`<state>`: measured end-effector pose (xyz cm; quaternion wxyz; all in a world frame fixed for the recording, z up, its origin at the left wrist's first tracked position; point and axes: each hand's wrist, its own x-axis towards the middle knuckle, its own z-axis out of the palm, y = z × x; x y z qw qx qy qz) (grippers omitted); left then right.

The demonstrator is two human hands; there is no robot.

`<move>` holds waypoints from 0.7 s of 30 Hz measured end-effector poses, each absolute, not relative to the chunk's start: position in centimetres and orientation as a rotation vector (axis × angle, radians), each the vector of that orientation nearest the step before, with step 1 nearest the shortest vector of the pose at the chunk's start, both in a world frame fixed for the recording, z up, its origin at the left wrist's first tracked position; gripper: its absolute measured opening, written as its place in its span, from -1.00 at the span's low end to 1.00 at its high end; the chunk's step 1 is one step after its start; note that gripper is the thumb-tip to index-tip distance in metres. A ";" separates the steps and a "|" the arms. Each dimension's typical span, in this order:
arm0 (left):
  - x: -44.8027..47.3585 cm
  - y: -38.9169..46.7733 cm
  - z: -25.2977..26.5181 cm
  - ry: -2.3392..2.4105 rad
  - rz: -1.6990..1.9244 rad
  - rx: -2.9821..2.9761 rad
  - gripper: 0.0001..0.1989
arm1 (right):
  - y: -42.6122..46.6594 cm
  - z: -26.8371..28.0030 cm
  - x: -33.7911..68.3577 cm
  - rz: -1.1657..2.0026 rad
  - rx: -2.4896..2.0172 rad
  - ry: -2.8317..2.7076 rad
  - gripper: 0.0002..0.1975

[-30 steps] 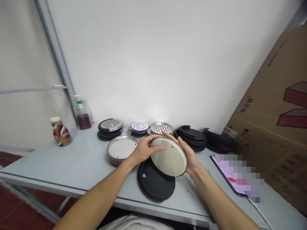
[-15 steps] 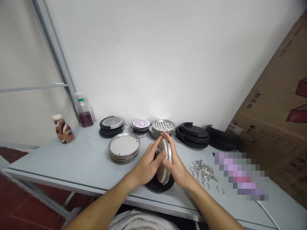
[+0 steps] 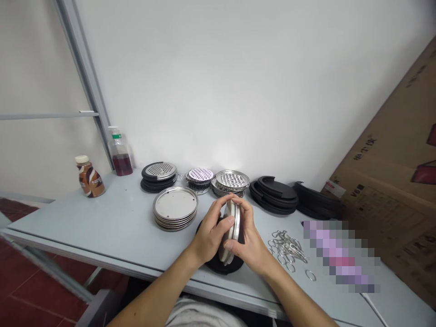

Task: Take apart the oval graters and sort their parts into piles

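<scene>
Between my two hands a couple of round metal plates [image 3: 237, 222] stand nearly on edge, rims side by side. My left hand [image 3: 211, 234] is closed on their left side, thumb across the pale face. From the right, my right hand [image 3: 251, 238] grips the rims, fingers at the top and thumb lower down. Beneath them a round black holder [image 3: 218, 267] lies on the table, partly hidden by my hands. A stack of similar shallow metal plates [image 3: 175, 204] rests to the left. Right of my hands lies a heap of metal rings and clips [image 3: 288, 247].
Along the wall stand a stack with a perforated disc [image 3: 161, 170], grater discs [image 3: 200, 174], more grater discs [image 3: 232, 180] and black holders [image 3: 277, 188]. Two bottles, brown [image 3: 90, 178] and clear [image 3: 121, 156], stand left. A cardboard box [image 3: 384, 195] leans right, near a blurred purple item [image 3: 337, 254].
The plates have turned slightly in my hands, so two rims now show more plainly. My right fingers have bent over the top edge. The view has shifted a little.
</scene>
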<state>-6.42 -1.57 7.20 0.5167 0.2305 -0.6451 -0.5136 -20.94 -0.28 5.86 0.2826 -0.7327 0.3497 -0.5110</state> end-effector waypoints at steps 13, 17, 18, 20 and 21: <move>-6.3 -3.1 6.3 -1.626 -1.047 0.572 -0.61 | -0.5 5.5 -20.3 -1.411 -1.977 0.925 -0.20; -6.3 -3.2 6.5 -1.661 -1.013 0.572 -0.62 | -0.6 5.4 -20.3 -1.440 -1.963 0.931 -0.20; -6.3 -3.2 6.6 -1.666 -1.007 0.572 -0.62 | -0.6 5.3 -20.3 -1.440 -1.964 0.935 -0.20; -6.2 -3.1 6.8 -1.671 -1.006 0.580 -0.64 | -0.6 5.4 -20.3 -1.430 -1.966 0.934 -0.20; -6.2 -3.1 6.8 -1.673 -1.005 0.586 -0.64 | -0.5 5.4 -20.3 -1.426 -1.966 0.930 -0.21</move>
